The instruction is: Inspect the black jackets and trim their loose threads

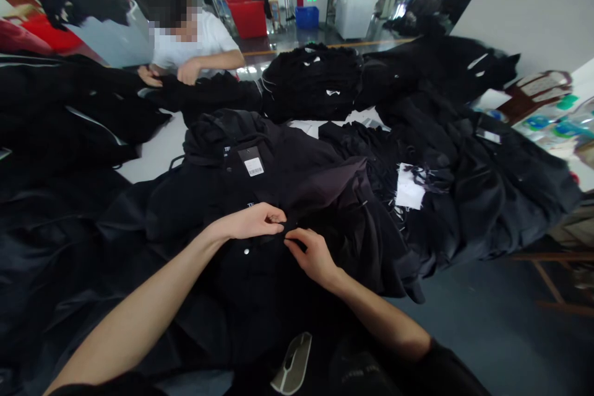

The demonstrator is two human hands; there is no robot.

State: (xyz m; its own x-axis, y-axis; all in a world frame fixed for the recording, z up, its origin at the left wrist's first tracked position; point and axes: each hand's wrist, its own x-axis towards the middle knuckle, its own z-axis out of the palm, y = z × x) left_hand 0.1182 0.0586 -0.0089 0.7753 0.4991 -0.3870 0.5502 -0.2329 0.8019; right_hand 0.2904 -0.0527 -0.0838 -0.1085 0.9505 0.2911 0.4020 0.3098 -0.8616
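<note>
Our left hand (250,221) and right hand (313,255), nearly meeting, appear to pinch the black jacket (271,182) beneath them; its length runs away from us, its silver snap (246,252) nearer the left hand.

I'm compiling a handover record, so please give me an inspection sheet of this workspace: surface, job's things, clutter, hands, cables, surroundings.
Surface: pale flat tabletop, showing in patches between heaped black cloth garments.
Job's things: black fabric jacket, with a rectangular black hang tag bearing a white barcode label.
Clutter: white rectangular patch, material unclear, among the garments at the right.
Hands: left hand and right hand appear to pinch the jacket's front; fine detail unclear.
Cables: nothing seen.
Surroundings: co-worker in a white shirt across the tabletop; red plastic bin and blue plastic bin beyond.
</note>
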